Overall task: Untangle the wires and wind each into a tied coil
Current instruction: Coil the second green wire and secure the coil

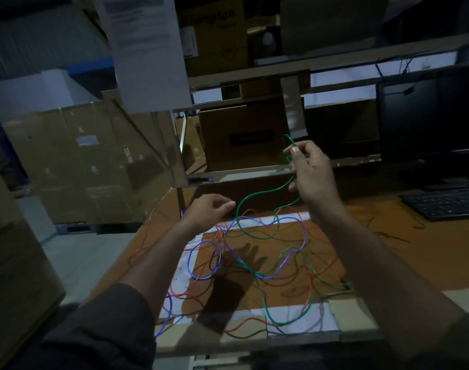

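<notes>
Flanking tangled wires [254,252]: keyboard [447,202], boxes [89,161].

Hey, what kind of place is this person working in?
Probably a warehouse or stockroom with a workstation: stacked cardboard boxes beside the table, more boxes on shelving behind it, and a monitor with keyboard on the table.

The scene is dim, and the light seems to come from above and in front, because the hands throw a dark, clear shadow [229,273] on the counter [404,252] toward the viewer. The shelves [334,60] and boxes [89,161] at the back are dark and soft, and the paper [148,49] at the top is too blurred to read. The wide lens bends straight lines near the edges, and the corners become almost black.
</notes>
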`<action>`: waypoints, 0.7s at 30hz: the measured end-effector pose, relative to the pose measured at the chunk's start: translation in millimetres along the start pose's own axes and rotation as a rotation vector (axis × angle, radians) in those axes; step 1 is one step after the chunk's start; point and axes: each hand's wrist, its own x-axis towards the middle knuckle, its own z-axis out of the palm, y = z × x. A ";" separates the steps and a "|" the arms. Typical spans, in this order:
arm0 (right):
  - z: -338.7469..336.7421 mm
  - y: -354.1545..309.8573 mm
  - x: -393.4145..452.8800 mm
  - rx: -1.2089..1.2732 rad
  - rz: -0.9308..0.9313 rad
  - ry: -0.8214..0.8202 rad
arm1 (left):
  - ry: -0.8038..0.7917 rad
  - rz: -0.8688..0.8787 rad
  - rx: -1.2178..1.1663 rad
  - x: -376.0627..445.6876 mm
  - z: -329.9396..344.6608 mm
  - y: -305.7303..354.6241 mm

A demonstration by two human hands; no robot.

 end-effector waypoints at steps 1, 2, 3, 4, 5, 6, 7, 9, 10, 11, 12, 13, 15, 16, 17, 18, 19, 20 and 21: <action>-0.5 -1.0 -0.8 0.015 0.009 -0.017 | -0.003 0.005 0.029 0.8 1.7 3.5; -0.9 -1.4 -1.6 0.029 0.022 -0.034 | 0.021 0.015 0.043 2.0 2.2 7.1; -0.9 -1.7 -3.1 0.035 0.031 -0.061 | 0.067 0.037 0.028 2.9 2.0 11.0; -0.5 -1.7 -4.5 0.031 0.040 -0.094 | 0.125 0.076 -0.027 3.3 1.1 15.7; 0.1 -0.9 -5.7 0.024 0.043 -0.131 | 0.180 0.127 -0.120 3.8 -0.7 21.6; 0.3 -0.9 -7.5 0.016 0.047 -0.169 | 0.214 0.179 -0.243 2.1 -3.2 30.6; 0.3 -0.4 -8.6 0.010 0.049 -0.208 | 0.219 0.226 -0.380 -0.1 -5.5 41.5; -1.1 -1.8 -11.2 0.000 0.051 -0.294 | 0.160 0.324 -0.562 -5.5 -11.1 65.0; -2.1 -4.5 -12.7 0.003 0.060 -0.339 | 0.116 0.364 -0.571 -8.5 -13.4 74.6; -2.8 -6.6 -13.2 0.023 0.067 -0.379 | 0.060 0.394 -0.553 -10.9 -14.6 81.7; -4.1 -8.1 -13.3 0.065 0.070 -0.404 | 0.010 0.406 -0.525 -13.2 -15.1 87.1; -4.5 -9.4 -13.1 0.097 0.057 -0.399 | -0.006 0.404 -0.478 -14.9 -15.3 88.5; -7.1 -11.0 -9.5 0.065 -0.010 -0.265 | 0.030 0.381 -0.412 -16.6 -14.3 83.8; -9.1 -9.9 -5.7 0.053 -0.037 -0.171 | 0.040 0.347 -0.425 -17.9 -13.8 79.1; -11.8 -7.7 -1.2 0.079 -0.042 -0.091 | 0.048 0.306 -0.463 -18.8 -13.6 72.9; -16.1 -6.3 2.8 0.133 -0.022 -0.031 | 0.058 0.265 -0.494 -20.9 -14.4 66.0; -21.4 -3.4 7.4 0.174 0.002 0.026 | 0.075 0.226 -0.512 -22.1 -14.8 59.3; -27.8 -1.1 10.8 0.192 0.014 0.080 | 0.093 0.191 -0.516 -23.8 -15.9 51.8; -33.7 1.7 14.2 0.170 0.013 0.127 | 0.109 0.161 -0.534 -24.5 -16.3 45.0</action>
